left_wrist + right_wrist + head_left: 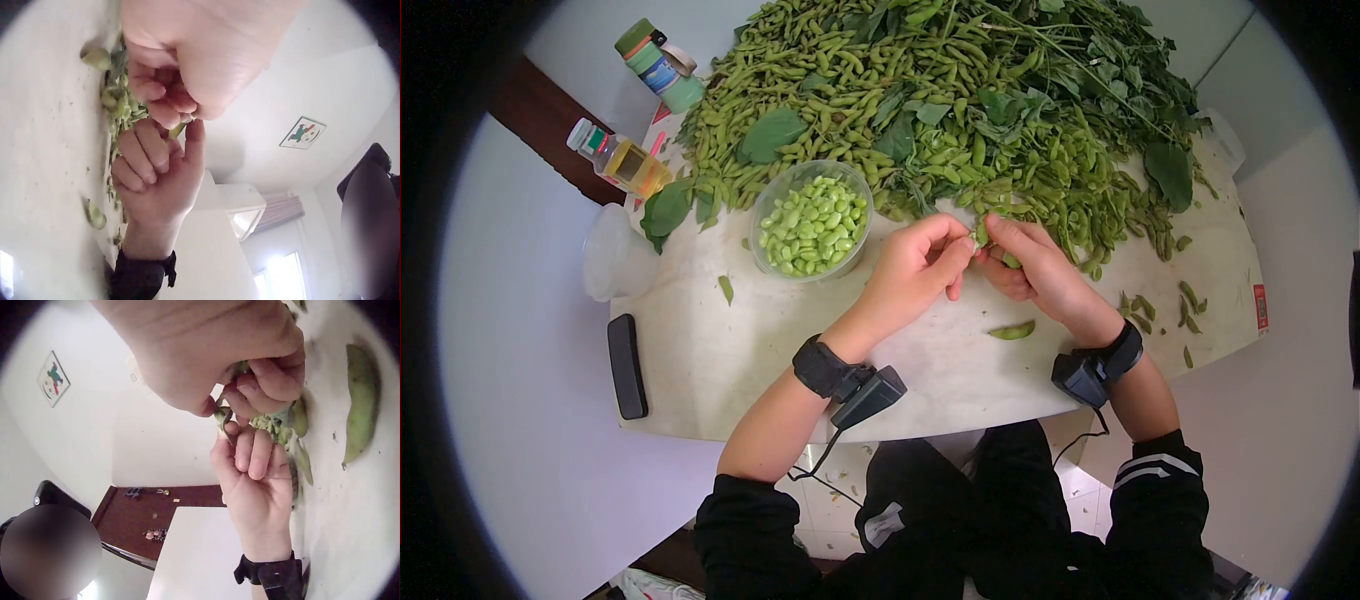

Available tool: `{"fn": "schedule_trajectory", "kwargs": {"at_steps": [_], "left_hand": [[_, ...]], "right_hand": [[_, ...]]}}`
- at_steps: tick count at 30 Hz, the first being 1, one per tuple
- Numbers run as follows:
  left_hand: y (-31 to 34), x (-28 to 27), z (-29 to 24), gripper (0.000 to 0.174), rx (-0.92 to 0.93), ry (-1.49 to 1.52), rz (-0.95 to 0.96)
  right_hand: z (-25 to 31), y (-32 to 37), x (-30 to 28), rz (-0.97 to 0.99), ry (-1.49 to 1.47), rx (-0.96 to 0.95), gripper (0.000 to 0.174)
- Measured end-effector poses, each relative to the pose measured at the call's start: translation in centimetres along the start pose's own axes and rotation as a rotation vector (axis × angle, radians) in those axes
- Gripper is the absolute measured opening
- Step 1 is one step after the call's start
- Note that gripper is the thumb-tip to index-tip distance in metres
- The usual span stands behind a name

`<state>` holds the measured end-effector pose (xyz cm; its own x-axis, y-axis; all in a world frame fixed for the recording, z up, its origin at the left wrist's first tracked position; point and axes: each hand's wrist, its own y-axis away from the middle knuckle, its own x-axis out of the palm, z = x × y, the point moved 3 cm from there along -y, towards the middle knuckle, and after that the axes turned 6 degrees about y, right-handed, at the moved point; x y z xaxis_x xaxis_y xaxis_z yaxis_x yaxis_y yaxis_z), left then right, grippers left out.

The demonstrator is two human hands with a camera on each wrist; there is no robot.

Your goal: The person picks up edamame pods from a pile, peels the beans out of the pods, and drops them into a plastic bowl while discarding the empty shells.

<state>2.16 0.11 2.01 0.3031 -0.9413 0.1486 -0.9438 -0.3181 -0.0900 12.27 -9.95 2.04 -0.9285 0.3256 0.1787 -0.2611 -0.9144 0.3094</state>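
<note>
Both hands meet over the table, just right of a clear tub of shelled green beans (815,226). The left hand (915,270) and the right hand (1040,268) pinch one green pod (980,234) between their fingertips. In the right wrist view the pod (223,417) looks split, held between the right hand's thumb and fingers above and the left hand (253,481) below. More green shows inside the right hand's curled fingers (269,387). The left wrist view shows a bit of the pod (177,130) between the two hands; the rest is hidden by fingers.
A large heap of pods and leaves (880,100) covers the table's far side. At the left stand a green bottle (665,75), an oil bottle (625,165) and an empty tub (615,255), with a black phone (628,367) nearer. Loose pods (1012,330) lie by the right hand.
</note>
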Motion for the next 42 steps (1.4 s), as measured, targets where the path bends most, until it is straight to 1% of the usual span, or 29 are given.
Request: {"fn": "schedule_trajectory", "kwargs": {"at_steps": [1,5,7,8,10,13,16,20,22,23,26,28,29,32,34,35,37,38,40,42], "left_hand": [[0.0,0.0,0.0,0.01,-0.002,-0.014,0.007],[0.1,0.0,0.0,0.01,-0.021,-0.039,0.012],[0.0,0.0,0.2,0.01,-0.009,-0.051,0.006],[0.0,0.1,0.2,0.01,-0.01,-0.051,0.006],[0.0,0.0,0.2,0.01,0.012,-0.046,-0.01],[0.0,0.0,0.3,0.009,0.034,-0.04,-0.019],[0.0,0.0,0.2,0.009,0.01,-0.055,-0.016],[0.1,0.1,0.2,0.009,0.018,-0.103,-0.003],[0.2,0.2,0.1,0.009,0.054,-0.143,0.005],[0.2,0.2,0.1,0.009,0.053,-0.143,0.004],[0.1,0.1,0.4,0.01,0.03,-0.133,-0.014],[0.0,-0.2,0.4,0.011,0.05,-0.061,-0.08],[0.0,-0.2,0.4,0.011,0.05,-0.061,-0.08],[-0.1,-0.5,0.5,0.011,0.065,-0.031,-0.132],[-0.2,-0.5,0.4,0.01,0.062,0.0,-0.156],[-0.2,-0.4,0.3,0.01,0.062,0.0,-0.155],[-0.2,-0.4,0.0,0.011,0.069,0.033,-0.174],[-0.2,-0.5,0.1,0.011,0.069,0.032,-0.173],[-0.3,-0.6,0.3,0.013,0.056,0.019,-0.141],[-0.3,-0.5,0.3,0.013,0.046,0.038,-0.138]], "right_hand": [[-0.1,0.0,0.0,0.006,0.004,-0.001,0.034],[0.0,0.1,-0.2,-0.026,0.01,0.019,0.031],[0.2,0.1,-0.3,-0.01,-0.01,-0.012,0.022],[0.2,0.1,-0.3,-0.01,-0.01,-0.012,0.022],[0.4,0.2,-0.3,-0.028,-0.002,-0.031,0.013],[0.3,0.2,-0.2,-0.006,-0.083,-0.022,0.01],[-0.1,0.0,-0.6,0.047,-0.098,-0.033,0.013],[0.2,0.2,0.1,0.052,-0.108,-0.047,0.016],[0.2,0.2,0.1,-0.026,0.072,-0.058,0.018],[0.3,0.2,0.2,-0.026,0.072,-0.057,0.018],[0.2,0.1,0.1,-0.008,0.03,-0.053,0.013],[-0.2,-0.2,-0.1,0.07,-0.079,-0.109,0.011],[-0.1,-0.1,-0.2,0.07,-0.079,-0.109,0.011],[-0.1,-0.1,-0.3,0.116,-0.063,-0.065,0.016],[-0.3,-0.2,-0.6,0.141,-0.178,-0.094,0.025],[-0.3,-0.3,-0.6,0.14,-0.178,-0.094,0.025],[-0.2,-0.4,-1.0,-0.015,-0.156,-0.136,0.034],[-0.2,-0.4,-1.1,-0.015,-0.156,-0.136,0.034],[0.1,-0.2,-1.4,-0.076,-0.071,-0.152,0.037],[0.9,0.1,-0.9,-0.095,-0.05,-0.187,0.036]]}}
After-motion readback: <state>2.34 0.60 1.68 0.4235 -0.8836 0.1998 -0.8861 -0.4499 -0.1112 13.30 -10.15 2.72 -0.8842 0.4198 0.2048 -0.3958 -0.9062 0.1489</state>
